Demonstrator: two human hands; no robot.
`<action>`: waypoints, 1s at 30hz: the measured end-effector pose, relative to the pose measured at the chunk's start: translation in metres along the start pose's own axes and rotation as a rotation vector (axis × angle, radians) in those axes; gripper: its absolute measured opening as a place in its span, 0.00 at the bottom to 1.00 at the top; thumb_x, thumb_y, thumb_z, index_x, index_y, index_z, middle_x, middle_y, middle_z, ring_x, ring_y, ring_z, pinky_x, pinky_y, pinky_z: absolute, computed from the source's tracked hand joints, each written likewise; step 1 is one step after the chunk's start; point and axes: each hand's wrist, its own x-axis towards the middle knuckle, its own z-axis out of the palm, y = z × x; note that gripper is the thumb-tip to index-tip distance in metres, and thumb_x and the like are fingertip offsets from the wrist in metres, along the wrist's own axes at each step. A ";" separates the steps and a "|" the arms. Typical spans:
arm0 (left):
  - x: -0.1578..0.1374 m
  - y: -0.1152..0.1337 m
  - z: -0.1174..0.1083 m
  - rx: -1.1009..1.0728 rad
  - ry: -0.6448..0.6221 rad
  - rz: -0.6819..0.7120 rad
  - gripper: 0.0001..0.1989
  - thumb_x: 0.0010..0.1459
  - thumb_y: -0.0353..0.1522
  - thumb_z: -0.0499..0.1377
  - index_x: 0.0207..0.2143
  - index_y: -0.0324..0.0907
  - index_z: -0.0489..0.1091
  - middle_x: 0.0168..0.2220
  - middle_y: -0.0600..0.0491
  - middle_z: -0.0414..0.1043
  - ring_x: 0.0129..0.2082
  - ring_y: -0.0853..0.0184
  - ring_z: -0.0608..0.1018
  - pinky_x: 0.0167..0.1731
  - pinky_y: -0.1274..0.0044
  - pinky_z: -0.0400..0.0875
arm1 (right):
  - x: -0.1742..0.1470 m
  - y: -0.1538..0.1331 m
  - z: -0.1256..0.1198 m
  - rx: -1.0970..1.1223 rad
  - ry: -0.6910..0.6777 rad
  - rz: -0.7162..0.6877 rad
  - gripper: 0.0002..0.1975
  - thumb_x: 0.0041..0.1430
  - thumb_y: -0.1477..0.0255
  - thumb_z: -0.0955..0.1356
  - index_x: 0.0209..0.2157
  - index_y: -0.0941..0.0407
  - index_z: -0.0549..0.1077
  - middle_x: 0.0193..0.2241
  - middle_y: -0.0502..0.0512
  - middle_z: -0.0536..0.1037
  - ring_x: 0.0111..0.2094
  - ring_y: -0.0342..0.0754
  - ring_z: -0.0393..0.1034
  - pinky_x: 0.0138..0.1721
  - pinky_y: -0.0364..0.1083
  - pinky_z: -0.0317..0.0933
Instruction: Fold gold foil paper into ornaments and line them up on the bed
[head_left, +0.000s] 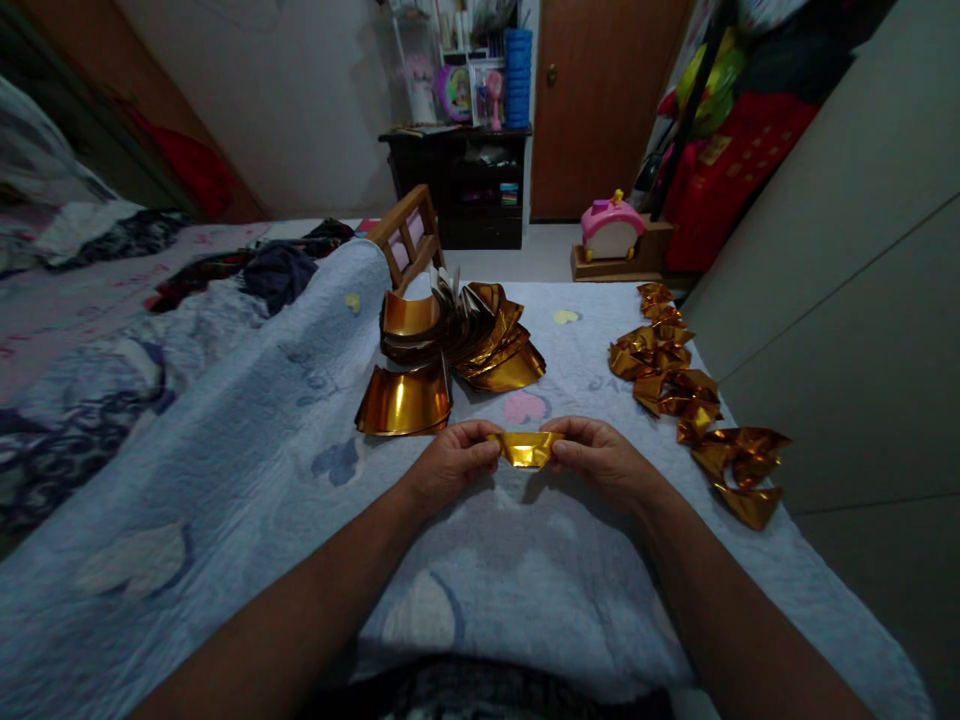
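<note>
Between my two hands is a small folded piece of gold foil paper [527, 450], shaped like a shallow boat. My left hand [459, 462] pinches its left end between thumb and fingers. At the other end, my right hand [598, 457] pinches it the same way. Just beyond my left hand lies a stack of curved gold foil sheets [405, 398]. More loose foil sheets [499, 345] fan out behind that stack. Off to the right, a row of folded gold foil pieces [679, 390] runs along the edge of the bed.
A pale blue blanket [525, 590] with heart shapes covers the surface under my hands. Clothes and bedding [277, 275] lie to the left. Beyond the far edge stand a wooden chair [409, 235], a dark cabinet [457, 190] and a pink toy [613, 230]. A pale cupboard [847, 300] borders the right side.
</note>
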 end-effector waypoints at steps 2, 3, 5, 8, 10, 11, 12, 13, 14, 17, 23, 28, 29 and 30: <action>0.000 0.000 0.000 0.005 0.006 -0.002 0.19 0.41 0.39 0.77 0.31 0.36 0.78 0.25 0.55 0.72 0.24 0.75 0.69 0.26 0.82 0.62 | 0.000 0.001 0.000 0.008 0.002 0.002 0.17 0.46 0.61 0.80 0.34 0.56 0.80 0.29 0.51 0.77 0.29 0.43 0.66 0.32 0.45 0.60; 0.000 0.000 0.000 0.006 0.011 -0.004 0.19 0.41 0.39 0.77 0.30 0.37 0.78 0.24 0.55 0.71 0.23 0.75 0.69 0.26 0.82 0.61 | 0.000 0.001 0.000 0.009 0.000 0.002 0.17 0.46 0.61 0.80 0.34 0.56 0.80 0.29 0.51 0.77 0.29 0.43 0.66 0.32 0.45 0.60; 0.000 -0.001 0.000 0.008 0.018 -0.008 0.19 0.41 0.39 0.77 0.29 0.37 0.77 0.23 0.56 0.71 0.23 0.75 0.69 0.25 0.82 0.61 | 0.000 0.001 0.001 0.002 -0.008 0.003 0.17 0.47 0.60 0.80 0.34 0.56 0.80 0.29 0.52 0.77 0.28 0.43 0.66 0.32 0.45 0.60; 0.000 -0.001 -0.001 0.012 0.025 -0.010 0.19 0.40 0.40 0.77 0.29 0.37 0.77 0.23 0.56 0.71 0.23 0.75 0.69 0.25 0.82 0.61 | 0.000 0.000 0.003 0.000 -0.020 0.008 0.16 0.48 0.61 0.79 0.33 0.56 0.80 0.29 0.52 0.77 0.28 0.43 0.66 0.31 0.45 0.61; 0.000 -0.002 -0.001 0.006 0.031 -0.004 0.19 0.41 0.40 0.77 0.29 0.37 0.76 0.23 0.56 0.71 0.23 0.75 0.70 0.25 0.82 0.62 | 0.000 0.001 0.003 0.013 -0.023 0.016 0.15 0.48 0.62 0.79 0.33 0.56 0.79 0.29 0.52 0.77 0.28 0.43 0.66 0.31 0.45 0.61; 0.000 -0.002 0.000 0.000 0.032 0.000 0.19 0.41 0.40 0.77 0.28 0.37 0.76 0.23 0.56 0.71 0.23 0.75 0.70 0.25 0.82 0.62 | 0.000 0.001 0.003 0.016 -0.022 0.018 0.15 0.48 0.62 0.79 0.32 0.56 0.79 0.29 0.51 0.77 0.28 0.43 0.66 0.31 0.45 0.61; 0.000 -0.001 0.000 -0.008 0.032 0.006 0.19 0.41 0.39 0.77 0.28 0.37 0.76 0.23 0.56 0.71 0.22 0.75 0.70 0.25 0.82 0.63 | 0.000 0.001 0.003 0.017 -0.019 0.016 0.14 0.48 0.62 0.79 0.32 0.56 0.79 0.29 0.51 0.77 0.28 0.43 0.66 0.31 0.45 0.61; 0.000 -0.001 0.001 -0.016 0.031 0.010 0.18 0.41 0.39 0.77 0.28 0.37 0.76 0.23 0.56 0.71 0.22 0.75 0.70 0.25 0.82 0.63 | 0.000 0.001 0.003 0.014 -0.013 0.013 0.14 0.47 0.62 0.79 0.31 0.56 0.79 0.29 0.51 0.77 0.28 0.43 0.66 0.31 0.45 0.61; 0.000 0.000 0.002 -0.024 0.027 0.014 0.18 0.41 0.39 0.77 0.28 0.37 0.76 0.24 0.56 0.71 0.23 0.75 0.70 0.25 0.82 0.64 | 0.000 0.001 0.003 0.009 -0.006 0.009 0.15 0.47 0.62 0.79 0.31 0.56 0.79 0.29 0.50 0.77 0.28 0.43 0.66 0.31 0.45 0.61; -0.001 0.002 0.004 -0.054 0.009 0.018 0.18 0.42 0.38 0.77 0.29 0.36 0.76 0.24 0.55 0.73 0.23 0.74 0.71 0.26 0.82 0.65 | 0.001 0.000 0.004 -0.002 0.010 0.004 0.14 0.47 0.63 0.79 0.31 0.56 0.78 0.27 0.50 0.76 0.27 0.42 0.66 0.31 0.44 0.60; -0.002 0.004 0.003 -0.093 -0.006 -0.016 0.18 0.40 0.36 0.77 0.30 0.36 0.76 0.26 0.54 0.75 0.25 0.72 0.75 0.29 0.80 0.69 | 0.002 0.000 0.005 0.004 0.014 -0.012 0.13 0.48 0.64 0.79 0.31 0.56 0.78 0.27 0.50 0.77 0.26 0.42 0.66 0.31 0.45 0.60; 0.000 0.001 0.001 -0.045 -0.003 0.018 0.19 0.41 0.39 0.77 0.29 0.36 0.76 0.24 0.53 0.76 0.25 0.72 0.75 0.30 0.80 0.69 | 0.002 0.001 0.006 -0.004 0.034 -0.017 0.13 0.48 0.64 0.79 0.30 0.56 0.78 0.25 0.49 0.76 0.26 0.42 0.66 0.30 0.44 0.59; 0.001 0.000 0.001 -0.041 0.003 0.024 0.19 0.41 0.39 0.77 0.28 0.36 0.76 0.24 0.53 0.76 0.25 0.72 0.75 0.29 0.81 0.69 | 0.002 0.001 0.006 -0.007 0.036 -0.019 0.13 0.48 0.64 0.79 0.30 0.56 0.78 0.25 0.49 0.76 0.25 0.42 0.66 0.29 0.44 0.59; 0.001 -0.001 0.001 -0.041 0.008 0.027 0.19 0.40 0.38 0.77 0.28 0.36 0.76 0.23 0.53 0.76 0.24 0.72 0.75 0.29 0.81 0.68 | 0.002 0.001 0.006 -0.010 0.041 -0.020 0.13 0.48 0.64 0.79 0.30 0.56 0.78 0.25 0.49 0.76 0.25 0.42 0.66 0.29 0.44 0.59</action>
